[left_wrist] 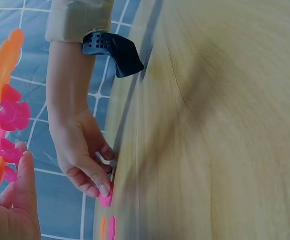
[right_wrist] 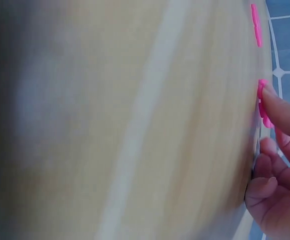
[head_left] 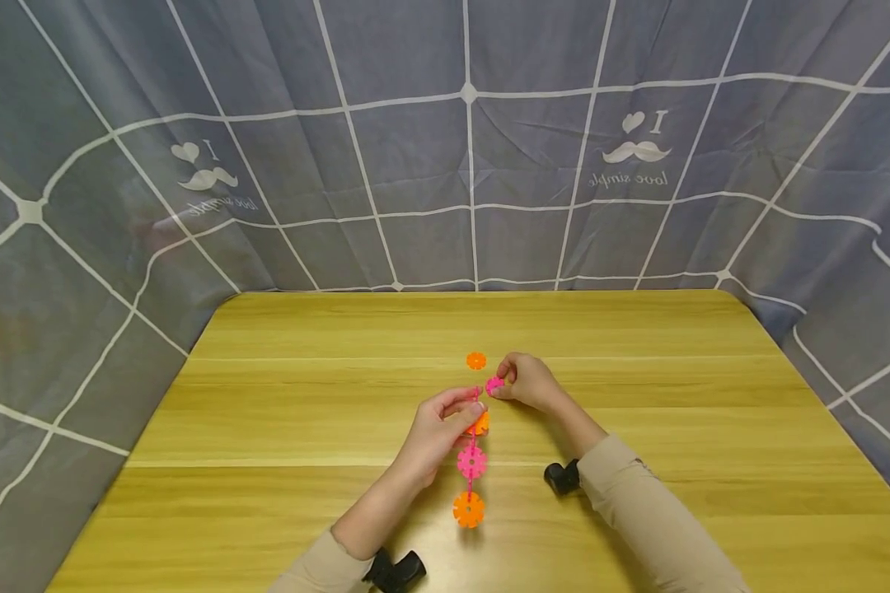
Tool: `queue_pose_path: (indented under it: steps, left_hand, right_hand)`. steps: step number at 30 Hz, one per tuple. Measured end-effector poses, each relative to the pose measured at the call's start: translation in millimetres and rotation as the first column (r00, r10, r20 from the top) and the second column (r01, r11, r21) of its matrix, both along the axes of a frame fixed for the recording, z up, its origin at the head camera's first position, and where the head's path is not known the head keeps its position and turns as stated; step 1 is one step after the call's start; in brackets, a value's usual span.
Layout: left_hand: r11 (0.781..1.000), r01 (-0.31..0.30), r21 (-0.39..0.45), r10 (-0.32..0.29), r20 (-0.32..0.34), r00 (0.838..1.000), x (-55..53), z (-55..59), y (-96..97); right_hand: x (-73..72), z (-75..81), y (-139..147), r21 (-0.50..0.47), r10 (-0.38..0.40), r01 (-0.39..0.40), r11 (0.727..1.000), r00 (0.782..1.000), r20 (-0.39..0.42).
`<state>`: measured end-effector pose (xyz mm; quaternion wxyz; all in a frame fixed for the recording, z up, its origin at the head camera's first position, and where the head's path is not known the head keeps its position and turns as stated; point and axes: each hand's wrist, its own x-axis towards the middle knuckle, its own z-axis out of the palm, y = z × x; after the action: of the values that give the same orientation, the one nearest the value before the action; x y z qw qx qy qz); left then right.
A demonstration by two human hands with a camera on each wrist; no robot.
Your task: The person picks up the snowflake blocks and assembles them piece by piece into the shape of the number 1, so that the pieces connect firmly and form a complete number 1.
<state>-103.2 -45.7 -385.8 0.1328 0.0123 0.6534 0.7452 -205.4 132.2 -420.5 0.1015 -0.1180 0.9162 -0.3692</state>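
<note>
In the head view my left hand (head_left: 432, 428) grips a chain of notched plastic interlocking discs (head_left: 471, 463), pink and orange in turn. The chain stretches from the fingertips toward me, with an orange disc (head_left: 469, 511) at its near end. Part of it is hidden behind the thumb and fingers. Just right of the chain's far end, my right hand (head_left: 531, 383) pinches a single pink disc (head_left: 494, 385) between thumb and fingertips, close over the table. The right wrist view shows this pink disc (right_wrist: 262, 102) under the thumb, the other fingers curled beside it.
A loose orange disc (head_left: 476, 361) lies on the wooden table (head_left: 304, 412), beyond the hands. Another pink disc (left_wrist: 112, 227) shows beside an orange one (left_wrist: 103, 227) in the left wrist view. A grey curtain with white lines (head_left: 415, 165) hangs behind the table.
</note>
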Motion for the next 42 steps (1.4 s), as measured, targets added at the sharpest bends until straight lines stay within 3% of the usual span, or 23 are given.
queue_pose_path:
  steps: [5, 7, 12, 16, 20, 25, 36, 39, 42]
  left_hand:
    - [1.000, 0.006, -0.013, -0.006, 0.000, 1.000, 1.0, -0.5, -1.2]
    - [1.000, 0.004, -0.019, -0.004, -0.001, 1.000, 0.8, -0.4, -1.5]
    - [1.000, 0.009, -0.020, -0.009, -0.002, 1.000, 0.0, -2.0, -1.9]
    - [1.000, 0.011, 0.001, -0.011, 0.009, 1.000, 0.3, -3.4, -2.4]
    - [1.000, 0.020, 0.019, -0.021, 0.012, 1.000, 0.3, -3.8, -2.6]
    - [0.999, 0.032, 0.024, -0.032, 0.005, 0.999, 0.0, -2.9, -2.8]
    - [0.999, 0.018, 0.030, -0.017, -0.032, 0.999, 0.8, -1.0, -0.5]
    - [1.000, 0.013, -0.001, -0.013, -0.037, 0.999, 1.6, 0.4, 1.2]
    - [0.999, 0.029, -0.045, -0.031, -0.043, 0.999, 3.3, 1.3, 3.7]
  right_hand:
    - [5.9, 0.1, 2, -0.103, 0.048, -0.045, 0.994, 0.999, 0.020]
    - [7.7, 1.8, 3, -0.187, 0.049, -0.038, 0.982, 0.997, 0.056]
    - [11.8, 13.9, 3, -0.403, 0.060, -0.005, 0.915, 0.990, 0.125]
    - [18.7, 30.4, -1, -0.489, 0.089, -0.010, 0.872, 0.986, 0.140]
    - [26.3, 46.2, -5, -0.515, 0.102, -0.019, 0.857, 0.986, 0.132]
    - [34.0, 59.5, -8, -0.511, 0.131, -0.059, 0.858, 0.986, 0.106]
    - [40.6, 66.4, -11, -0.499, 0.215, -0.139, 0.855, 0.972, 0.098]
    - [39.0, 67.4, -8, -0.506, 0.264, -0.174, 0.845, 0.958, 0.111]
    - [36.8, 69.8, -3, -0.523, 0.353, -0.235, 0.819, 0.926, 0.136]
